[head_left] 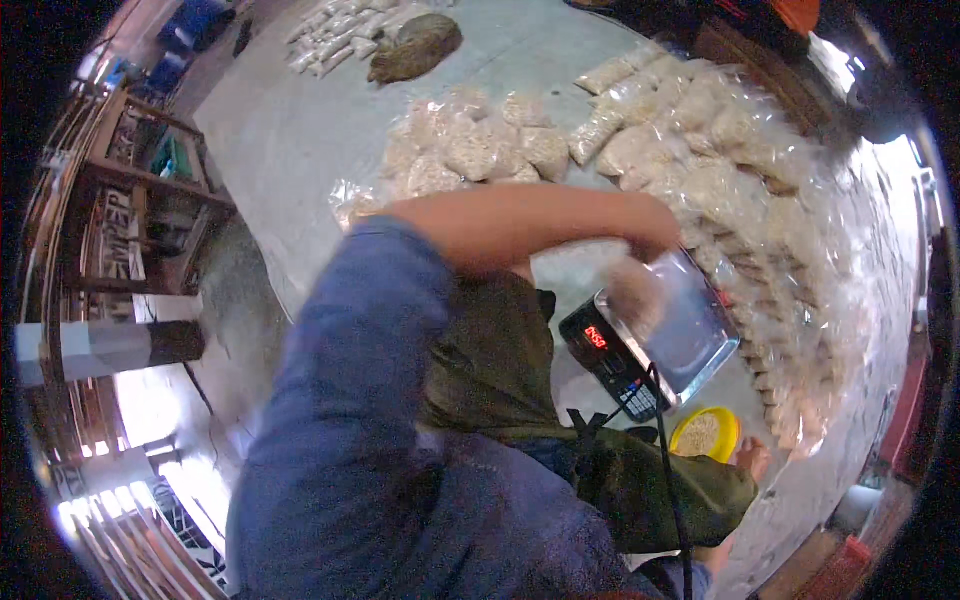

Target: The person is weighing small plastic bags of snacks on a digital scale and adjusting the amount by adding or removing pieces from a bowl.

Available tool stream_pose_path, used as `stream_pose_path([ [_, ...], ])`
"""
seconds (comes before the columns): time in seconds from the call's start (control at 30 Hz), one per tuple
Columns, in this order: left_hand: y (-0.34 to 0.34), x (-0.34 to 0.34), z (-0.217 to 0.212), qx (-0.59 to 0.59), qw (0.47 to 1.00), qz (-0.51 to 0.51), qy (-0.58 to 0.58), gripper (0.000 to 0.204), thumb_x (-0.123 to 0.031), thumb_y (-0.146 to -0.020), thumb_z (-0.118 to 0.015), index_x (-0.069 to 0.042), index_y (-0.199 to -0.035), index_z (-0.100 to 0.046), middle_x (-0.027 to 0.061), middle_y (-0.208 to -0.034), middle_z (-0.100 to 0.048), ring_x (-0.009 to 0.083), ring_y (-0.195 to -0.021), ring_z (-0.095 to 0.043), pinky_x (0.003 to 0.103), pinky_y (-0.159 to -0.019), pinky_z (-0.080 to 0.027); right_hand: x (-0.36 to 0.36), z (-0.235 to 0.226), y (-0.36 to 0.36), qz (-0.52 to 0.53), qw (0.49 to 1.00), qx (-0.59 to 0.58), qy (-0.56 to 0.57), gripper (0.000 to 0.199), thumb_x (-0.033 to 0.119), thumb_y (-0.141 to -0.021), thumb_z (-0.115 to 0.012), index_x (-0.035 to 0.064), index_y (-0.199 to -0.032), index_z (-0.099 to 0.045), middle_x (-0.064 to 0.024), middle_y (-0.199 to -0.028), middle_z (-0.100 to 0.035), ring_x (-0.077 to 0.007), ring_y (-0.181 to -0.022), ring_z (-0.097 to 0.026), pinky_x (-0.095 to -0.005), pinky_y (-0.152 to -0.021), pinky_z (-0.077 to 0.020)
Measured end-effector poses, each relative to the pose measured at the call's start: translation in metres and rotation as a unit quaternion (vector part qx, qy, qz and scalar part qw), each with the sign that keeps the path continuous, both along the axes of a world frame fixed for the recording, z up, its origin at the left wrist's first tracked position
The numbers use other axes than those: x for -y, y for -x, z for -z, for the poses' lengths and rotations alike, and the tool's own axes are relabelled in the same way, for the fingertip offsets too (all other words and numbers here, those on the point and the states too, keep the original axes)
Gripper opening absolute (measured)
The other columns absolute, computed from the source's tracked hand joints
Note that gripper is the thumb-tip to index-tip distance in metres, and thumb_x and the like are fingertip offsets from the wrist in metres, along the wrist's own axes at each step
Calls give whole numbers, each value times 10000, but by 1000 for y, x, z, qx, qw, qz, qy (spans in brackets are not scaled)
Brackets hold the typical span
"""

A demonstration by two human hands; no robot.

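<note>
My left arm, in a blue sleeve, reaches across to a digital scale (693,335) with a metal pan and a lit red display. The left hand (655,235) is smeared by motion at the pan's far edge. Below it, over the pan, a blurred clear bag of pale grains (636,296) appears to hang from its closed fingers. My right hand (754,459) is closed at the right rim of a yellow bowl (733,428) holding pale grains. My green-clad knee hides part of the right forearm.
Many filled clear bags (700,130) lie heaped along the right, with more bags (470,145) ahead. Farther off are small packets (335,35) and what looks like a curled tabby cat (415,48). A black cable (672,470) runs beside the scale. Wooden shelving (140,190) stands left.
</note>
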State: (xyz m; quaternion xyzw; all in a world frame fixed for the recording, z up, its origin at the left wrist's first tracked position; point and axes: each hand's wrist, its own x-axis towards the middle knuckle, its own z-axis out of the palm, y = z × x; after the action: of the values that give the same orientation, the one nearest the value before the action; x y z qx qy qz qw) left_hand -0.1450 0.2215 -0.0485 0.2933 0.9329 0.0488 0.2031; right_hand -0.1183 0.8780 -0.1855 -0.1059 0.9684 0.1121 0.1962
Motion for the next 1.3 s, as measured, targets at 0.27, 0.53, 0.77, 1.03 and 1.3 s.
stream_pose_path([
  [0.27, -174, 321, -35, -19, 961, -232, 152, 271, -291, -885, -575, -69, -799, -707, 149, -812, -693, 357, -737, -644, 457, -716, -499, 196, -116, 100, -36, 998, -51, 28, 293, 136, -827, -562, 127, -1094, -684, -201, -1045, -665, -378, -926, -650, -474, -821, -508],
  [0.53, -271, 485, 175, -58, 819, -526, 222, 289, -251, -824, -585, 5, -916, -680, 260, -894, -671, 433, -853, -650, 492, -755, -528, 295, -104, 250, 40, 929, -269, 252, 487, 379, -869, -629, 117, -1272, -547, -248, -971, -673, -417, -885, -667, -495, -852, -517],
  [0.77, -263, 463, 256, -86, 786, -599, 125, 277, -229, -820, -582, 1, -941, -676, 243, -885, -678, 429, -844, -658, 501, -723, -534, 323, -84, 341, 47, 937, -311, 154, 369, 310, -856, -631, 59, -1126, -645, -238, -975, -686, -423, -893, -674, -480, -826, -530],
  [1.03, -290, 525, 284, 41, 623, -778, -67, 232, -193, -876, -544, 11, -869, -655, 172, -787, -653, 281, -691, -639, 440, -614, -533, 342, -117, 319, 1, 925, -292, 241, 362, 362, -907, -563, 33, -830, -693, -181, -822, -688, -338, -812, -682, -416, -744, -514],
  [1.3, -277, 533, 231, -84, 620, -771, 123, 337, -360, -901, -581, -36, -900, -672, 189, -931, -657, 318, -819, -646, 469, -668, -526, 347, -203, 221, -14, 914, -189, 359, 370, 357, -902, -588, 4, -849, -687, -165, -659, -633, -260, -653, -650, -405, -664, -497],
])
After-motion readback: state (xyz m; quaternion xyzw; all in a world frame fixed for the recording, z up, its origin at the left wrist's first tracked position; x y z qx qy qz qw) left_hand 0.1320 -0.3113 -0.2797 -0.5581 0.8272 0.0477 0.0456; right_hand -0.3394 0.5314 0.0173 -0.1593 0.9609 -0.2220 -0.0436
